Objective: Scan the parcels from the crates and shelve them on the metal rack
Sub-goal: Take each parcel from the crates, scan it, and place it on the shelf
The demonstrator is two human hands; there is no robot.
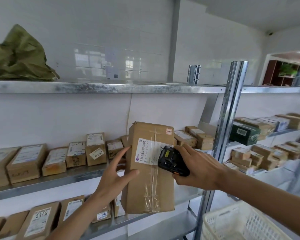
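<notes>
Parcel [150, 170] label reads "S16-K20"; shelved box [96, 149] reads "9132".

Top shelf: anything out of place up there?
Yes. A crumpled green sack lies slumped at the left end of the top shelf, while the lower shelves hold only boxed parcels in rows. A flat white sheet lies further right. Nothing looks spilled or damaged.
</notes>
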